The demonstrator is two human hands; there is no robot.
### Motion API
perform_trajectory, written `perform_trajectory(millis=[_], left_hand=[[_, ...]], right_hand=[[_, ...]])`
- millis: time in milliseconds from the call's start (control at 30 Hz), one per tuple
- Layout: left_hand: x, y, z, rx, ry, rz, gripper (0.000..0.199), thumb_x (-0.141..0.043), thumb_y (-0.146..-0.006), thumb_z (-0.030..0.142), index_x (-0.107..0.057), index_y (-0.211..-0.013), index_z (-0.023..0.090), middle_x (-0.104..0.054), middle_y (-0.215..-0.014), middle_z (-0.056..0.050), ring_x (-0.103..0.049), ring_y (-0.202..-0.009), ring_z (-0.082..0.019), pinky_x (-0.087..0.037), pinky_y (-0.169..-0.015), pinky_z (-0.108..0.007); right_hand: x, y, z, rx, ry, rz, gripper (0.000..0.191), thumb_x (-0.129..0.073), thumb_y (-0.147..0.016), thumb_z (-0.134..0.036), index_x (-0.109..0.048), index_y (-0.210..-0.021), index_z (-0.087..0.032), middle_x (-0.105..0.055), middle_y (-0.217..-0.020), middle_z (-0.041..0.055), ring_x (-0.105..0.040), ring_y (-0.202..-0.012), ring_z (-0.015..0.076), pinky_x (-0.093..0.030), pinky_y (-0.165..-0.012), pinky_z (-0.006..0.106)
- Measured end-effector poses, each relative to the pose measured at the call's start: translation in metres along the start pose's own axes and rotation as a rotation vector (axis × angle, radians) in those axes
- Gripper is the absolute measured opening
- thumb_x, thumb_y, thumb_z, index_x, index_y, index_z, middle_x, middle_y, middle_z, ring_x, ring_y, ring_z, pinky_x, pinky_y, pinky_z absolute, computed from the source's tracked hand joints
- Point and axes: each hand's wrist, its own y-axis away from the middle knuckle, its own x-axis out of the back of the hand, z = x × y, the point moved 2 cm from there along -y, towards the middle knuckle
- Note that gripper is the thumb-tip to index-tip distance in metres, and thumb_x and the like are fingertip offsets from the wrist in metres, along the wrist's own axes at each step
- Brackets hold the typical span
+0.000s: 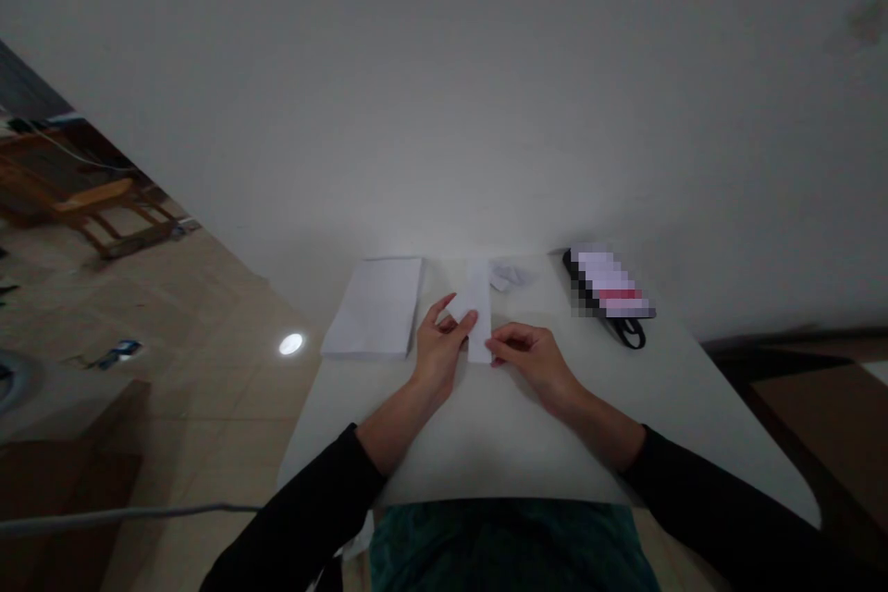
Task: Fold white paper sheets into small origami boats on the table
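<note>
A narrow piece of white paper (480, 333), apparently folded, is held between my two hands above the white table. My left hand (441, 342) grips its left side, thumb lying across the front and index finger stretched out behind. At the lower right edge, my right hand (531, 356) pinches the paper between thumb and fingers. To the left of my left hand lies a stack of white paper (375, 307). A crumpled white piece of paper (510, 276) rests just behind the held strip, near the wall.
A phone (610, 282) with a blurred-out screen and a black strap (630, 331) sits at the table's back right. The white table (499, 453) stands against a pale wall (472, 92). Left on the tiled floor is a wooden chair (104, 199); a cable (131, 513) crosses the lower left.
</note>
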Motion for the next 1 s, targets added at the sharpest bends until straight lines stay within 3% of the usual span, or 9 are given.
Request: perform_trajectory(millis=[100, 200, 267, 467, 600, 800, 1000], left_hand=[[0.001, -0.002, 0.006, -0.027, -0.062, -0.013, 0.061, -0.085, -0.062, 0.037, -0.059, -0.114, 0.018, -0.073, -0.088, -0.003, -0.067, -0.072, -0.013, -0.052, -0.069, -0.025], [0.0, -0.004, 0.01, -0.07, -0.194, -0.105, 0.042, -0.081, -0.067, 0.04, -0.067, -0.096, 0.014, -0.074, -0.09, -0.007, -0.067, -0.075, -0.016, -0.051, -0.07, -0.027], [0.0, -0.006, 0.012, -0.122, -0.291, -0.177, 0.037, -0.078, -0.071, 0.041, -0.069, -0.093, 0.013, -0.073, -0.088, -0.006, -0.065, -0.074, -0.017, -0.05, -0.069, -0.027], [0.009, -0.008, 0.025, -0.473, -0.731, -0.286, 0.023, -0.072, -0.08, 0.04, -0.069, -0.081, 0.018, -0.063, -0.073, 0.001, -0.056, -0.069, -0.013, -0.044, -0.065, -0.023], [0.014, -0.01, 0.03, -0.68, -0.903, -0.362, 0.016, -0.071, -0.082, 0.035, -0.069, -0.087, 0.02, -0.065, -0.077, 0.0, -0.059, -0.071, -0.013, -0.046, -0.068, -0.024], [0.017, -0.014, 0.032, -0.871, -0.905, -0.462, 0.01, -0.06, -0.091, 0.028, -0.065, -0.093, 0.02, -0.07, -0.101, -0.006, -0.064, -0.096, -0.018, -0.049, -0.085, -0.031], [0.018, -0.012, 0.031, -1.036, -1.032, -0.526, 0.011, -0.055, -0.094, 0.021, -0.065, -0.096, 0.019, -0.068, -0.106, -0.009, -0.063, -0.099, -0.019, -0.049, -0.085, -0.034]], right_hand=[[-0.001, -0.001, -0.005, 0.077, 0.016, -0.04, 0.03, -0.081, -0.066, -0.039, -0.065, -0.08, -0.017, -0.068, -0.074, 0.0023, -0.065, -0.064, 0.0149, -0.055, -0.057, 0.026], [0.008, -0.002, -0.019, 0.269, 0.011, 0.06, 0.049, -0.077, -0.073, -0.036, -0.052, -0.114, -0.024, -0.069, -0.091, 0.0021, -0.069, -0.07, 0.0163, -0.057, -0.057, 0.027], [0.016, -0.001, -0.029, 0.384, 0.053, 0.096, 0.06, -0.075, -0.076, -0.033, -0.043, -0.127, -0.029, -0.067, -0.095, 0.0006, -0.068, -0.071, 0.0148, -0.06, -0.06, 0.028], [0.03, -0.006, -0.037, 0.495, 0.278, 0.016, 0.018, -0.071, -0.081, -0.034, -0.066, -0.095, -0.023, -0.066, -0.096, 0.0019, -0.067, -0.074, 0.0152, -0.065, -0.061, 0.031], [0.033, -0.009, -0.039, 0.481, 0.318, -0.109, 0.016, -0.072, -0.08, -0.034, -0.068, -0.089, -0.021, -0.071, -0.091, 0.0041, -0.07, -0.082, 0.0199, -0.065, -0.064, 0.034], [0.038, -0.003, -0.055, 0.713, 0.638, -0.228, 0.018, -0.065, -0.087, -0.027, -0.067, -0.105, -0.023, -0.064, -0.124, 0.0102, -0.066, -0.106, 0.0228, -0.062, -0.071, 0.032], [0.04, -0.003, -0.047, 0.812, 0.813, -0.354, 0.014, -0.059, -0.091, -0.023, -0.068, -0.101, -0.022, -0.063, -0.123, 0.0112, -0.07, -0.087, 0.0172, -0.062, -0.06, 0.027]])
